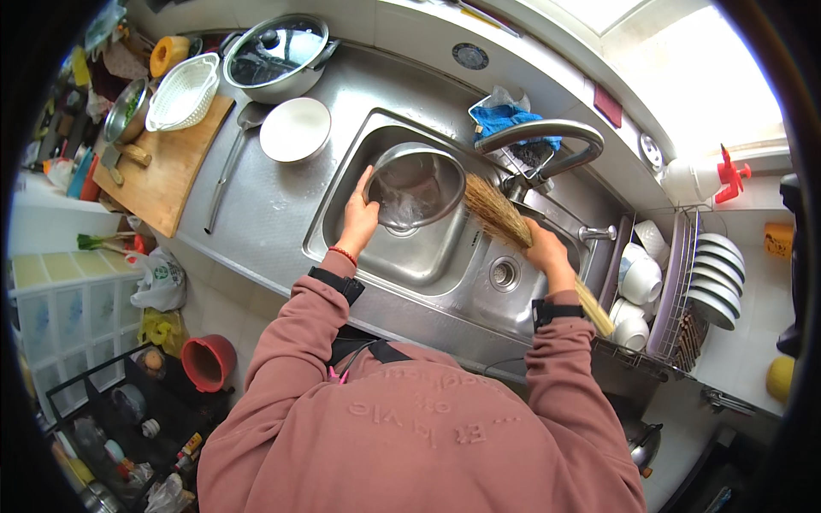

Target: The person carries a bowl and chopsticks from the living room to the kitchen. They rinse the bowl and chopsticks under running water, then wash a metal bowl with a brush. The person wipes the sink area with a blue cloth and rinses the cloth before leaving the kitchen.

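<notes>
My left hand (361, 217) grips the near left rim of a round stainless steel bowl (417, 186). Tilted over the large sink basin (410, 266), the bowl has some water at its bottom. In my right hand (548, 253) is a straw whisk broom (497, 211), held around its bound middle. Its bristles point to the bowl's right rim, close to it; whether they touch, I cannot tell. The stalk end sticks out behind my wrist. Below that hand is the small basin with its drain strainer (504, 274). The curved faucet (545, 134) stands behind both basins.
Left of the sink are a white bowl (295, 129), a metal wok spatula (228, 163), a lidded pot (277, 58) and a wooden cutting board (163, 170) bearing a white basket (184, 93). A dish rack (670, 282) with bowls and plates stands right. Blue cloth (503, 120) hangs behind the faucet.
</notes>
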Demonstrator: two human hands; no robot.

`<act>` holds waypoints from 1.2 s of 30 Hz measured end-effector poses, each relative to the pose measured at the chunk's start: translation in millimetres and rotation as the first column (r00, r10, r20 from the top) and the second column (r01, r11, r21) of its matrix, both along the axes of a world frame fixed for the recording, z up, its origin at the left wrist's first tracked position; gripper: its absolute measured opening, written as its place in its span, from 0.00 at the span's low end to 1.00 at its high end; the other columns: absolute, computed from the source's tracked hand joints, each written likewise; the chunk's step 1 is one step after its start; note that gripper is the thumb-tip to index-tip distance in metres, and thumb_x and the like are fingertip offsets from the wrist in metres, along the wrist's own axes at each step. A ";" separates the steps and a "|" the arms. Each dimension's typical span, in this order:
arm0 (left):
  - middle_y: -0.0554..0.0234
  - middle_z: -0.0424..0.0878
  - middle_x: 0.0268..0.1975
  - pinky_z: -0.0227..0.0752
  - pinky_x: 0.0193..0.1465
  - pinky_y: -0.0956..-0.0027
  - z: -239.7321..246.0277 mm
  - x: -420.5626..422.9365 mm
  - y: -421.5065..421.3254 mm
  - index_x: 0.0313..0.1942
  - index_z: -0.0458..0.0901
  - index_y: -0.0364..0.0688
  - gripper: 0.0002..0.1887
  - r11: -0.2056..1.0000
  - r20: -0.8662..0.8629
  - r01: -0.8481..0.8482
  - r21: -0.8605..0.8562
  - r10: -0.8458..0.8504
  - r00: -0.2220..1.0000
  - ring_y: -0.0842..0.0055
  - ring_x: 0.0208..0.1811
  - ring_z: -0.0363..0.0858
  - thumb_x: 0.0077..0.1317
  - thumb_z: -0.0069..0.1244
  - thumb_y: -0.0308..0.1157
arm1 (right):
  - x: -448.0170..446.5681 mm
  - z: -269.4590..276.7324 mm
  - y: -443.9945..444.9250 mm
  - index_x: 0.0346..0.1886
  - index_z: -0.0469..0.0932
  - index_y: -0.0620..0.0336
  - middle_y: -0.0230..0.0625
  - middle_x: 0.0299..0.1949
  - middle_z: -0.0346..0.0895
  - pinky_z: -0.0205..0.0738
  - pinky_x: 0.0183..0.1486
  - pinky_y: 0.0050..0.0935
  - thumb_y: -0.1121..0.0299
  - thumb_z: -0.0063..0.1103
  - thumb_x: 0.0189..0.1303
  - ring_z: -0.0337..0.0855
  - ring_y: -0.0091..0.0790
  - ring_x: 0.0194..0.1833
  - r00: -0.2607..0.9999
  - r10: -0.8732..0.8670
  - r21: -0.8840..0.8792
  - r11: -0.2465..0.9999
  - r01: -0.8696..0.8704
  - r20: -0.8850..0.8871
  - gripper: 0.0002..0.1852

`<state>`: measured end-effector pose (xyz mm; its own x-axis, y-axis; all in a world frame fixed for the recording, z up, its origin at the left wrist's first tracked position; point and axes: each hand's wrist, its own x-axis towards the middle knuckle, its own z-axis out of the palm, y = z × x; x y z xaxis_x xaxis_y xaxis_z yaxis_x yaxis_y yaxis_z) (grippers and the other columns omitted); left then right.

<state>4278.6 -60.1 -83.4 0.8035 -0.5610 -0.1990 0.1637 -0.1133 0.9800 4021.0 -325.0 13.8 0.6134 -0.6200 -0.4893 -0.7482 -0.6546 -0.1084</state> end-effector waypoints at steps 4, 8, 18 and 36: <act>0.54 0.71 0.35 0.71 0.44 0.60 16.4 3.9 8.9 0.66 0.70 0.56 0.35 0.992 0.647 0.009 0.129 -0.091 0.757 0.56 0.38 0.74 0.59 0.45 0.14 | -41.0 -18.4 57.8 0.69 0.63 0.41 0.46 0.49 0.78 0.73 0.52 0.47 0.74 0.59 0.55 0.78 0.51 0.52 0.982 -0.049 -0.019 0.998 0.053 0.180 0.36; 0.58 0.66 0.30 0.70 0.36 0.60 36.8 8.5 12.2 0.63 0.74 0.57 0.32 0.981 0.875 0.079 0.175 -0.191 0.445 0.62 0.32 0.71 0.58 0.51 0.19 | -101.3 -28.1 117.8 0.69 0.62 0.45 0.45 0.50 0.76 0.72 0.52 0.47 0.80 0.62 0.48 0.77 0.52 0.52 0.951 -0.121 -0.071 0.987 0.147 0.285 0.41; 0.65 0.64 0.26 0.67 0.30 0.65 69.6 14.2 25.7 0.58 0.80 0.55 0.26 0.914 0.929 0.344 0.213 -0.299 0.217 0.69 0.28 0.66 0.57 0.56 0.24 | -202.7 -49.1 181.4 0.72 0.58 0.44 0.33 0.60 0.68 0.52 0.68 0.48 0.81 0.69 0.40 0.65 0.42 0.63 0.964 -0.223 -0.308 0.916 0.258 0.144 0.51; 0.64 0.65 0.27 0.68 0.31 0.65 71.7 24.9 50.0 0.57 0.80 0.53 0.25 0.923 0.915 0.315 0.219 -0.307 0.262 0.69 0.29 0.67 0.58 0.55 0.24 | -231.2 -56.4 219.9 0.75 0.46 0.45 0.39 0.72 0.49 0.40 0.71 0.56 0.64 0.77 0.41 0.48 0.47 0.73 0.843 -0.521 -0.221 0.814 0.537 0.131 0.59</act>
